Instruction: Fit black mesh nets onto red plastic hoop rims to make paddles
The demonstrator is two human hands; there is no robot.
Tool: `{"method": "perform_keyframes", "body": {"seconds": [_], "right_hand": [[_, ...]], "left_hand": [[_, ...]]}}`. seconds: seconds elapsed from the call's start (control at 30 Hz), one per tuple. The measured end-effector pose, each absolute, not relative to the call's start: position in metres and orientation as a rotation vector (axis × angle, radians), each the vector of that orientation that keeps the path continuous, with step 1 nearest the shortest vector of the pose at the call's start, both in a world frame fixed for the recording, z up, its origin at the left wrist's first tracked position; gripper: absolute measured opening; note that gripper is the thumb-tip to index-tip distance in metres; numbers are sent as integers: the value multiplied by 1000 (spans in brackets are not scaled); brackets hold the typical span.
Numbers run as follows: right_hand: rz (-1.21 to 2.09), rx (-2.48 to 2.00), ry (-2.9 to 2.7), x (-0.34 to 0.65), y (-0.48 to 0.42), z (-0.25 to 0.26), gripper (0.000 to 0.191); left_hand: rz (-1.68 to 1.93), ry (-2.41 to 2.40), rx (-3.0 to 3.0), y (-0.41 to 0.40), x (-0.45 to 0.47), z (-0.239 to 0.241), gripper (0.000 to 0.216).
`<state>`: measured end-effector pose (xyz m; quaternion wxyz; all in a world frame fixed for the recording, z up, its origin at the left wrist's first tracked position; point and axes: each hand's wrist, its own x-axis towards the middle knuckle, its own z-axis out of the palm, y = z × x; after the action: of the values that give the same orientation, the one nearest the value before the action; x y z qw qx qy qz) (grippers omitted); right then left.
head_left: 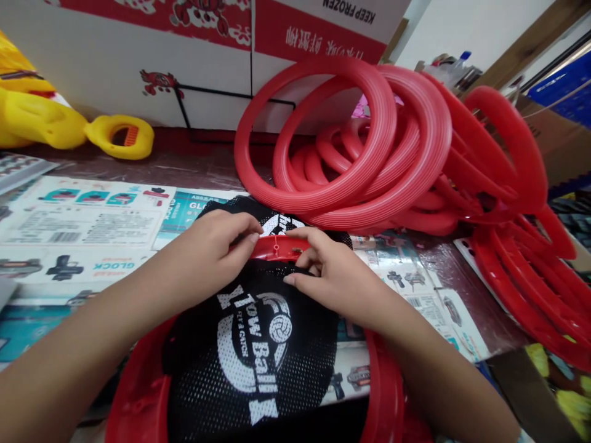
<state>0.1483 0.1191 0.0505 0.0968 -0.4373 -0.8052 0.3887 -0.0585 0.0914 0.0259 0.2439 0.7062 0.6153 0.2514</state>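
Observation:
A red plastic ring half (138, 394) lies in front of me with its hollow, ribbed side up. Black mesh netting (305, 344) with white lettering stretches across it. My left hand (226, 243) is closed, thumb and forefinger pinching the netting at the ring's far rim. Opposite it, my right hand (327, 264) has bent fingers, its forefinger over the rim and its thumb on the netting, gripping its edge. Between the hands a bare stretch of red rim shows, with a small brass-coloured bit beside my right fingers.
Several red ribbed rings (318, 197) are piled behind my hands, and more red ring parts (530, 295) lie at the right. Yellow plastic pieces (120, 136) sit at the back left. A large white and red carton (106, 67) stands behind. Printed card sheets (92, 215) cover the table.

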Motion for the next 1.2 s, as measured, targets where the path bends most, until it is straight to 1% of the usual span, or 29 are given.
{"method": "perform_keyframes", "body": {"seconds": [0.17,0.43,0.53,0.67,0.77,1.07,1.2], "right_hand": [[1133,-1002,-2306,150,121,51,49],[917,-811,-2473,146,125,50,45],[832,-838,-2528,147,127,51,42],[730,-907,-2626,149,127,52,36],[686,-899,-2680,149,126,52,36],[601,-877,-2833,147,123,49,35],[535,-857,-2885,147,123,47,37]], "left_hand": [[731,1501,1707,93,-61,16,27],[653,1409,1680,95,-65,9,27],[659,1425,1578,95,-66,6,26],[648,1424,1427,97,-68,3,29],[633,1437,1442,97,-67,3,32],[645,1472,1498,98,-65,1,27],[638,1542,1552,97,-60,6,30]]}}
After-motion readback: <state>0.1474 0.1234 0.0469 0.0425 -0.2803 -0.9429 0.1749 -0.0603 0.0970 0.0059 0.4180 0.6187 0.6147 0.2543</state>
